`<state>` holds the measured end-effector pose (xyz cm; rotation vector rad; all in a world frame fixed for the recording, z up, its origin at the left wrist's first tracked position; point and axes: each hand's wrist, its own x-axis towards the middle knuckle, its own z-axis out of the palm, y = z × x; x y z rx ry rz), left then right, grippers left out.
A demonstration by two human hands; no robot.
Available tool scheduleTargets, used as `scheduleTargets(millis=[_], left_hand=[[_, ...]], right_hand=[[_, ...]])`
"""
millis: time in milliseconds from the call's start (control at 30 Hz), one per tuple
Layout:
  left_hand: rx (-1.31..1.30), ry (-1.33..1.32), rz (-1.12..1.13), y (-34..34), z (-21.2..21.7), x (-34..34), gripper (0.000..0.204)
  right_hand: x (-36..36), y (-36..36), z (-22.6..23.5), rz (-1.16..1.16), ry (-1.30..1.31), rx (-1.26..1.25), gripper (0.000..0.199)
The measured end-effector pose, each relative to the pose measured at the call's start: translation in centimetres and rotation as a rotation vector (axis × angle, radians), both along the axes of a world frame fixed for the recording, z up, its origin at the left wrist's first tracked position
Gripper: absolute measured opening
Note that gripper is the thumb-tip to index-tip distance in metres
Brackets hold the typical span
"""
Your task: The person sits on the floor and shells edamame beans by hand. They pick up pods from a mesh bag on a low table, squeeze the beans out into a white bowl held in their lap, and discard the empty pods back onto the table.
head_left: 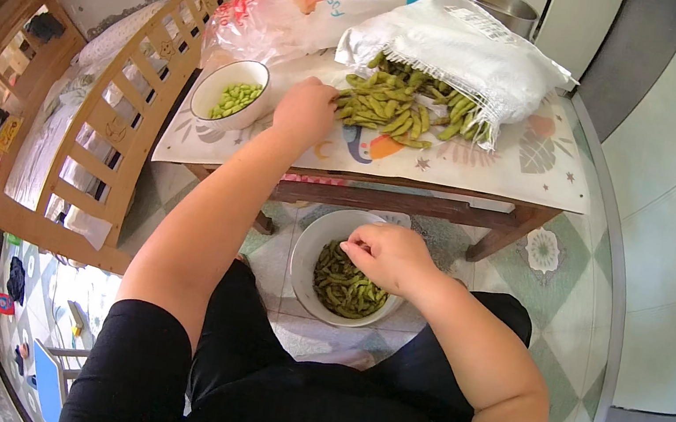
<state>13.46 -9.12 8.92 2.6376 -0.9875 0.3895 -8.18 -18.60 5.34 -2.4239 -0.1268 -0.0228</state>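
At the left edge of a pile of green edamame pods [387, 103] on the table, my left hand [305, 112] has its fingers curled together, with the fingertips against a pod. Left of it stands a white bowl [249, 113] with shelled green beans [237, 98] inside. My right hand [391, 257] hovers over the rim of a white basin [306, 250] on the floor between my legs. Its thumb and fingers are pinched together, and anything between them is too small to make out. Darker green pods or hulls [343, 288] cover the basin's bottom.
A white woven sack [463, 53] lies open behind the pile, pods spilling from its mouth. Clear plastic bags [277, 13] and a metal pot [498, 3] stand farther back. The wooden table's front edge [414, 183] runs above the basin. A slatted wooden bed rail [119, 103] borders the left.
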Motion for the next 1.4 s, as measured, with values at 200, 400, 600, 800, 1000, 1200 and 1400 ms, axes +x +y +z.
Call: scheduleTargets(millis=[200, 400, 600, 800, 1000, 1200, 1400], left_hand=[[-0.023, 0.035, 0.031, 0.0, -0.4, -0.2, 0.02], [-0.156, 0.026, 0.093, 1.4, -0.9, 0.3, 0.016], [-0.87, 1.094, -0.006, 4.2, 0.8, -8.3, 0.017], [-0.737, 1.109, -0.172, 6.4, -4.6, -14.9, 0.014], [-0.283, 0.606, -0.379, 7.8, -5.9, -14.8, 0.017], [-0.225, 0.479, -0.46, 9.3, -6.6, -14.1, 0.013], [-0.361, 0.436, -0.551, 9.8, -5.4, -13.8, 0.014]], right_hand=[[0.0, -0.3, -0.3, 0.019, -0.026, 0.015, 0.027], [0.2, -0.1, 0.3, -0.005, 0.006, 0.036, 0.025], [0.5, -1.4, -0.2, -0.231, -0.099, 0.396, 0.023], [0.7, -0.5, 0.0, -0.099, -0.024, 0.342, 0.023], [0.8, 0.7, -1.9, 0.078, -0.143, -0.153, 0.017], [1.0, 2.1, -2.0, 0.154, -0.03, -0.279, 0.019], [1.5, 1.4, -2.8, 0.144, 0.248, 0.665, 0.022]])
